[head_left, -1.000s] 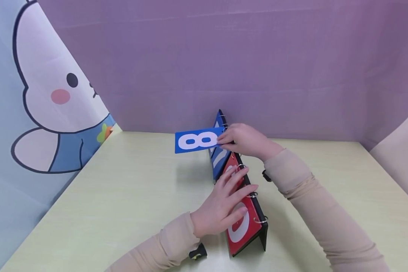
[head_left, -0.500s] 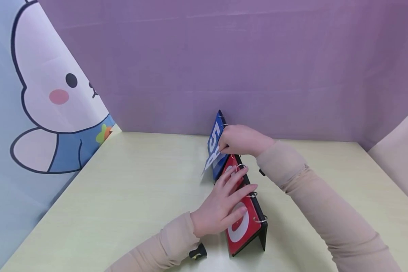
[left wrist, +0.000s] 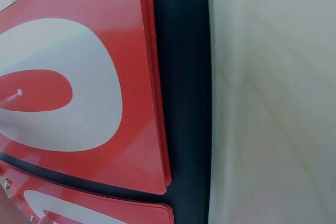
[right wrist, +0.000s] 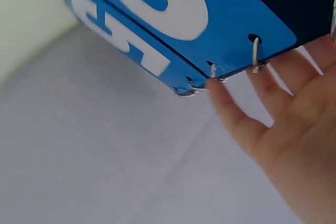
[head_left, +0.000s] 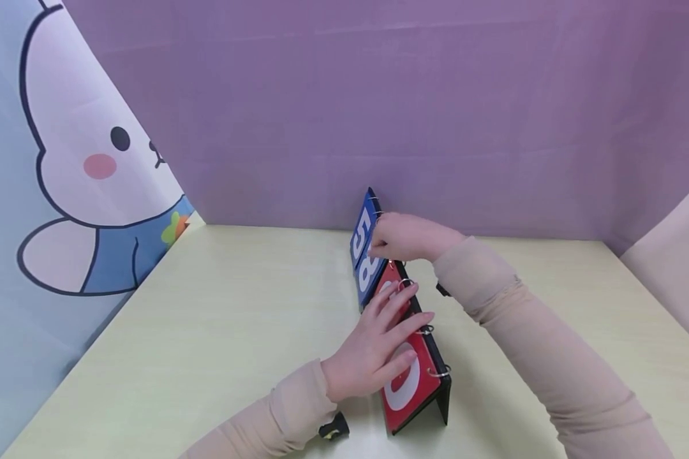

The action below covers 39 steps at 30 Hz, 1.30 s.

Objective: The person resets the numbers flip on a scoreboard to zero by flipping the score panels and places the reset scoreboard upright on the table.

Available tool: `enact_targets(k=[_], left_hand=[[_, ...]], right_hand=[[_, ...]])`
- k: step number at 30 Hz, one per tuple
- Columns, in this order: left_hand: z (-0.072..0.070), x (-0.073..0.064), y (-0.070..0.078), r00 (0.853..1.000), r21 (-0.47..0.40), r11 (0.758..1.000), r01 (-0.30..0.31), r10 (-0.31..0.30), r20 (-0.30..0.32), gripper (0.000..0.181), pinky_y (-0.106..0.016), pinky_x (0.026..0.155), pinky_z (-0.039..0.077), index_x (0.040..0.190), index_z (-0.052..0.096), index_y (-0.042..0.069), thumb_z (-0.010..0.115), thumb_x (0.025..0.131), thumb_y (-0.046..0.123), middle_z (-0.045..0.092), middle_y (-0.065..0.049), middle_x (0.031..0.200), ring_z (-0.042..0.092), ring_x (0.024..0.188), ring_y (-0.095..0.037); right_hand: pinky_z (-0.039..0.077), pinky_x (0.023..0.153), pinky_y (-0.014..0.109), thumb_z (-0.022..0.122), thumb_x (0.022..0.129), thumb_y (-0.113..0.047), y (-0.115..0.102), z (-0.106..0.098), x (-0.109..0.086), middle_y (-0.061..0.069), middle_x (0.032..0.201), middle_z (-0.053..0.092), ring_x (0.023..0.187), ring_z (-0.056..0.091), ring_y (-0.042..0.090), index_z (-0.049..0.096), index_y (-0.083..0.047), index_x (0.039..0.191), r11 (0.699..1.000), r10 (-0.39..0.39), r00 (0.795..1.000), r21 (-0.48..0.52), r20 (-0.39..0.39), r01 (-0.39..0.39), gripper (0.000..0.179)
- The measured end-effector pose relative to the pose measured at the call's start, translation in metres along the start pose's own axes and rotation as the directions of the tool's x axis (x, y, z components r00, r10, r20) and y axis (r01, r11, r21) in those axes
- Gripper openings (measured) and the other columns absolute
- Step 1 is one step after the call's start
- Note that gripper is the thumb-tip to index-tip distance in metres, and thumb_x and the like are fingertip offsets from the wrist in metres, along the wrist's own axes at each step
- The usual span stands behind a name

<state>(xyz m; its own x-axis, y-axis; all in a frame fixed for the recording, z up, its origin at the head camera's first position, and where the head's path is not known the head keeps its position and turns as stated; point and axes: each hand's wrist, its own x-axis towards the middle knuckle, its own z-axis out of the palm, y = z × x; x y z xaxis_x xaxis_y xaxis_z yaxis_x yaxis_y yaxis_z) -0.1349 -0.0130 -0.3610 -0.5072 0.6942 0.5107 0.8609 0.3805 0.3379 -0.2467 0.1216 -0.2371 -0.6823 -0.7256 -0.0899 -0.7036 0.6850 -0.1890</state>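
A tent-shaped flip scoreboard stands on the table, its red and blue number cards hung on metal rings along the black top edge. My left hand rests with spread fingers over the red cards. A red zero card fills much of the left wrist view. My right hand is at the blue section's top edge, its fingers right by the rings and partly hidden behind the board. The blue 8 card lies against the board beside the blue 5 card.
The pale wooden table spreads around the scoreboard. A purple cloth hangs behind it, and a blue cloth with a cartoon animal is at the left. Small black wrist-camera parts show by the left sleeve.
My right hand let go of the blue 8 card, which swung down from level to lie against the board. The blue 5 now shows beside it. My left hand stayed put.
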Motion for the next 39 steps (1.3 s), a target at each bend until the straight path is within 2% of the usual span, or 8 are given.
enact_targets(k=[3,6,11,14,18,26,35,39], left_hand=[[0.0,0.0,0.0,1.0,0.027,0.999,-0.018,0.018,-0.009,0.057,-0.049,0.117,0.014,0.144,0.036,0.02,0.014,0.1,0.049,0.012,-0.008,0.157,0.006,0.145,-0.029],[-0.001,0.0,0.0,0.999,0.049,0.998,-0.032,0.032,-0.009,0.057,-0.048,0.118,0.013,0.144,0.036,0.02,0.013,0.1,0.048,0.012,-0.008,0.157,0.007,0.145,-0.029],[-0.002,0.0,0.002,1.0,0.038,0.999,-0.02,0.02,0.002,0.051,-0.049,0.118,0.014,0.144,0.036,0.02,0.022,0.101,0.045,0.012,-0.007,0.157,0.006,0.145,-0.029],[-0.002,-0.001,0.002,1.0,0.013,1.0,-0.003,0.003,0.0,0.05,-0.05,0.117,0.015,0.144,0.036,0.02,0.028,0.1,0.043,0.013,-0.007,0.157,0.006,0.145,-0.029],[-0.003,-0.002,0.002,1.0,0.005,1.0,0.01,-0.01,0.001,0.049,-0.05,0.116,0.017,0.144,0.036,0.021,0.034,0.099,0.039,0.012,-0.006,0.157,0.006,0.145,-0.028],[-0.003,-0.001,0.003,1.0,0.001,1.0,0.017,-0.017,0.007,0.052,-0.049,0.117,0.015,0.145,0.036,0.021,0.045,0.095,0.032,0.011,-0.005,0.158,0.003,0.146,-0.027],[-0.006,-0.001,0.002,0.999,0.054,0.998,-0.022,0.023,-0.023,0.049,-0.049,0.117,0.018,0.144,0.035,0.02,0.026,0.101,0.043,0.012,-0.008,0.157,0.005,0.145,-0.03],[-0.008,-0.002,0.001,0.999,0.066,0.998,-0.024,0.026,-0.025,0.048,-0.05,0.116,0.019,0.143,0.035,0.02,0.028,0.101,0.042,0.013,-0.008,0.157,0.007,0.144,-0.03]], right_hand=[[0.048,0.07,0.03,0.059,0.094,-0.018,0.014,0.007,-0.008,-0.001,0.069,0.06,0.069,0.057,0.015,0.068,-0.009,0.072,0.983,-0.011,0.987,0.177,-0.163,0.04,0.025],[0.048,0.093,0.042,0.057,0.095,-0.018,0.03,0.025,-0.021,0.007,0.105,0.069,0.103,0.062,0.022,0.073,-0.007,0.101,0.911,0.088,0.939,0.407,-0.333,0.06,0.02],[0.042,0.103,0.045,0.052,0.098,-0.024,0.051,0.065,-0.04,0.014,0.12,0.063,0.113,0.058,0.018,0.066,0.001,0.113,0.65,0.361,0.847,0.757,-0.39,0.072,0.032],[0.045,0.101,0.041,0.05,0.098,-0.025,0.058,0.085,-0.044,0.018,0.118,0.063,0.105,0.06,0.011,0.062,0.007,0.115,0.522,0.453,0.824,0.851,-0.34,0.065,0.038],[0.045,0.101,0.042,0.047,0.099,-0.023,0.064,0.103,-0.048,0.025,0.122,0.059,0.11,0.059,0.018,0.057,0.011,0.119,0.443,0.488,0.838,0.897,-0.245,0.005,0.041],[0.036,0.107,0.05,0.04,0.101,-0.025,0.071,0.126,-0.055,0.025,0.139,0.044,0.132,0.039,0.041,0.043,0.009,0.135,0.288,0.428,0.903,0.951,-0.026,-0.109,0.048],[0.041,0.101,0.039,0.034,0.103,-0.028,0.081,0.137,-0.051,-0.003,0.115,0.059,0.112,0.053,0.021,0.061,-0.019,0.115,0.079,0.26,0.965,0.996,0.027,-0.049,0.03],[0.046,0.092,0.03,0.035,0.103,-0.032,0.079,0.138,-0.05,-0.001,0.116,0.057,0.103,0.056,0.016,0.055,-0.018,0.121,0.006,0.274,0.96,0.998,0.06,-0.064,0.031]])
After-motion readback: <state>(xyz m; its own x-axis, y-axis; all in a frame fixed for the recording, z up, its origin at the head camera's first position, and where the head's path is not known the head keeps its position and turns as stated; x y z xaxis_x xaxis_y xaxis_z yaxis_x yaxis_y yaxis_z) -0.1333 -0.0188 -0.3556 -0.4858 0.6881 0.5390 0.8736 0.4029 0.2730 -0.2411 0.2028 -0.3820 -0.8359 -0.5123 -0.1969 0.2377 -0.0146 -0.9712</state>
